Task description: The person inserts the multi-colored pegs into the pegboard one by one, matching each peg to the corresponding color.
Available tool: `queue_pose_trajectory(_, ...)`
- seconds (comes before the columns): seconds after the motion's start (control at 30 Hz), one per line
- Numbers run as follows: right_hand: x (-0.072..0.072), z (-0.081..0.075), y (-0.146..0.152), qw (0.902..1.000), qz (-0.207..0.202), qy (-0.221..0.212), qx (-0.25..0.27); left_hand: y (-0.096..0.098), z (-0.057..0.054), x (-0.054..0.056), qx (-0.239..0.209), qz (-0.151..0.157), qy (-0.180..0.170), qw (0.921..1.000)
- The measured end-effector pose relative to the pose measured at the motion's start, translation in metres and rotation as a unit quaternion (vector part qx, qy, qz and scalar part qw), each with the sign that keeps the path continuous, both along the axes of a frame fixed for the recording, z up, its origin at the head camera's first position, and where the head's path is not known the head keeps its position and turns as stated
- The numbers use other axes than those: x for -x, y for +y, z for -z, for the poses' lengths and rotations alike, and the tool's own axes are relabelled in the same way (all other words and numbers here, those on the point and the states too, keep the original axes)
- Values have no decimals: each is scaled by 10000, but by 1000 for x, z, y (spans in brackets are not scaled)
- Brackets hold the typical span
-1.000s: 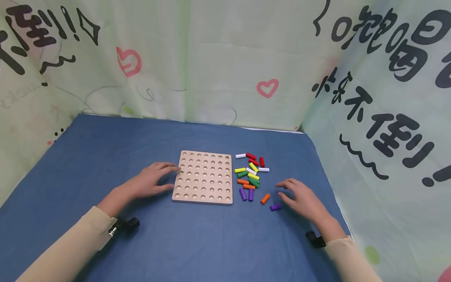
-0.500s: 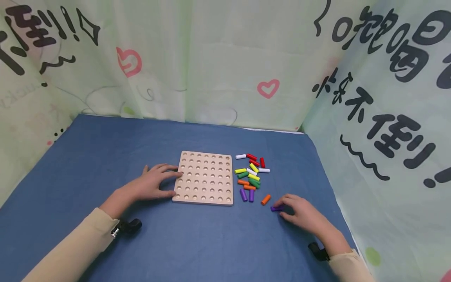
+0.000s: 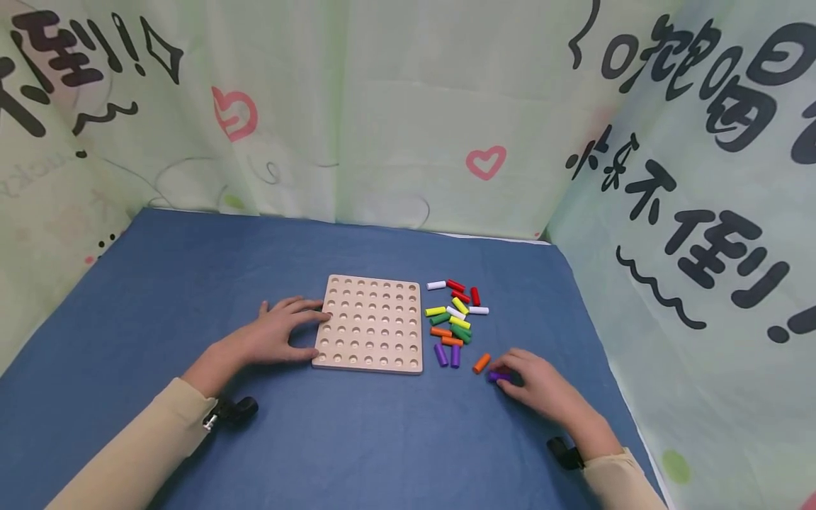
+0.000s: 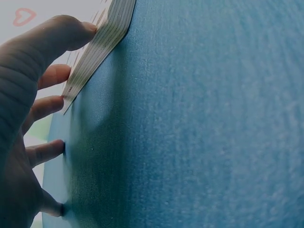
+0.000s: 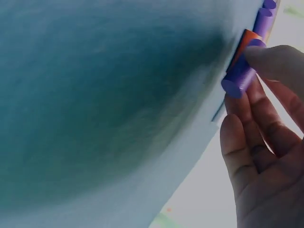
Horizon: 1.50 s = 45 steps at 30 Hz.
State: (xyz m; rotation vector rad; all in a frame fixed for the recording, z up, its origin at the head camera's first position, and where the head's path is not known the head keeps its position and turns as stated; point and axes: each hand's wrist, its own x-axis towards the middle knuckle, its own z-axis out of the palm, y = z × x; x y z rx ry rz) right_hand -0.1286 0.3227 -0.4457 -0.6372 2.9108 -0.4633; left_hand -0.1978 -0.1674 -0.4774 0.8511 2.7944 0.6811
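Observation:
A pale wooden pegboard (image 3: 367,324) with rows of round holes lies flat on the blue cloth. At its left edge, my left hand (image 3: 277,334) rests with fingers spread; the thumb (image 4: 71,32) and some fingertips touch the board's side in the left wrist view. My right hand (image 3: 542,382) pinches a purple peg (image 5: 241,71) between thumb and fingers, at the near right of the loose pegs. An orange peg (image 3: 481,363) lies just left of that hand. Fingers partly cover the held peg in the head view.
Right of the board lies a loose group of pegs: white (image 3: 436,285), red (image 3: 474,296), yellow (image 3: 435,311), green (image 3: 440,319), orange and purple (image 3: 440,355). Printed curtains (image 3: 401,142) enclose the table (image 3: 357,439) at the back and sides.
My right hand has come down and toward the near side onto the purple peg and now pinches it. The left hand has shifted slightly, its fingers a little further over the board's edge.

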Motion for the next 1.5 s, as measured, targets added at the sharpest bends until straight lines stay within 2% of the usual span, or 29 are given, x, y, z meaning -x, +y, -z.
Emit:
queue_pose_trajectory(0.13,4,-3,-8,9995,242,91,162,-1,1,-1,18,-36,25,10000)
queue_pose_trajectory(0.27,12,-6,-19,9982,317,279,419,0,0,-2,91,-118,-46,9999)
queue_pose_trajectory(0.47,29,-6,-39,9959,502,409,627,1,-2,-3,167,-255,-202,9993)
queue_pose_trajectory(0.6,41,-7,-50,9932,762,391,787,2,-3,-4,178,-237,-165,9994)
queue_pose_trajectory(0.97,68,-4,-71,9749,1528,195,1605,1,-2,-5,213,-263,-179,9993)
queue_pose_trajectory(1.27,89,-5,-88,9676,1916,26,1642,1,-3,-6,99,-207,-101,9997)
queue_pose_trajectory(1.5,103,-5,-103,9643,2045,137,1675,0,0,-5,58,-189,-74,9998)
